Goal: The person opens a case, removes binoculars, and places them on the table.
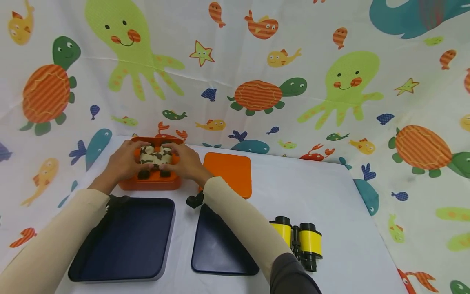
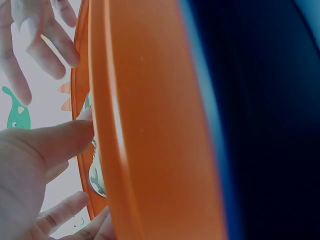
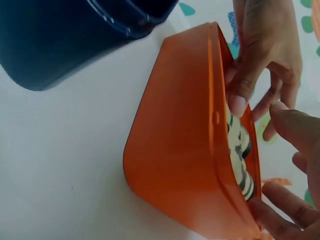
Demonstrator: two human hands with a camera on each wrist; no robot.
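Note:
A pair of camouflage-patterned binoculars [image 1: 156, 157] with black ends lies inside an orange box [image 1: 149, 185] at the back left of the table. My left hand [image 1: 126, 161] reaches over the box's left side, its thumb [image 2: 75, 132] dipping past the rim onto the camouflage surface. Over the right side is my right hand [image 1: 188, 163], with thumb and fingers spread. In the right wrist view its thumb [image 3: 295, 125] stands off above the rim, while a fingertip [image 3: 265, 207] is right at the box edge. The box wall hides most of the binoculars in both wrist views.
An orange lid [image 1: 229, 173] lies right of the box. Closer in are a dark blue open box [image 1: 125, 241] at left and a dark blue lid [image 1: 220, 253] partly under my right forearm. Yellow and black binoculars [image 1: 310, 243] stand further right. A sea-animal cloth [image 1: 235, 53] hangs behind.

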